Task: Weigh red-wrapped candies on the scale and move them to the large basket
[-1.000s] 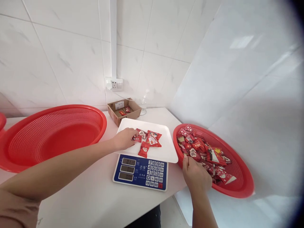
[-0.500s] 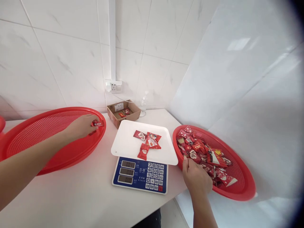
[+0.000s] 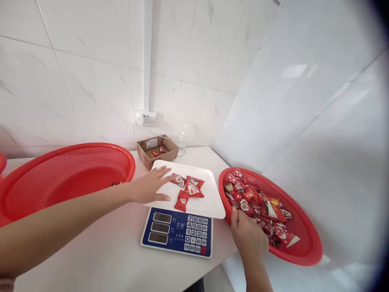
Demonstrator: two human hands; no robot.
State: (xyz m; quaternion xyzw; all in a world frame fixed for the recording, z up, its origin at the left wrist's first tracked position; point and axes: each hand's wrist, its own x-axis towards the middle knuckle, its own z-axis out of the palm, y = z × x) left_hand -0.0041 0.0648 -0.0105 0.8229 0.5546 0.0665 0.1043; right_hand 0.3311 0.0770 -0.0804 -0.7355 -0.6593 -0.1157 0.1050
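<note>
My left hand (image 3: 152, 184), fingers spread and holding nothing, hovers over the left side of the white weighing tray (image 3: 209, 205). Several red candy packets (image 3: 194, 187) lie on that tray, just right of my fingertips. Below the tray is the blue keypad and display panel of the digital scale (image 3: 178, 233). My right hand (image 3: 249, 234) grips the near rim of a red basket (image 3: 306, 253), fingers hidden behind the rim. That basket holds many wrapped candies (image 3: 258, 202) in red and dark red. Part of a small packet (image 3: 114, 183) shows in the left red basket (image 3: 88, 186), mostly behind my forearm.
A low cardboard box (image 3: 158, 152) with a couple of packets stands behind the scale. Beside it is a clear plastic bottle (image 3: 183, 136). A cable runs from the wall socket (image 3: 146, 118). The right basket extends past the edge of the white table (image 3: 100, 259).
My left hand has moved right from the left basket to the weighing tray and opened, leaving its packet behind. My right hand stays on the right basket's rim. The view has tilted slightly upward.
</note>
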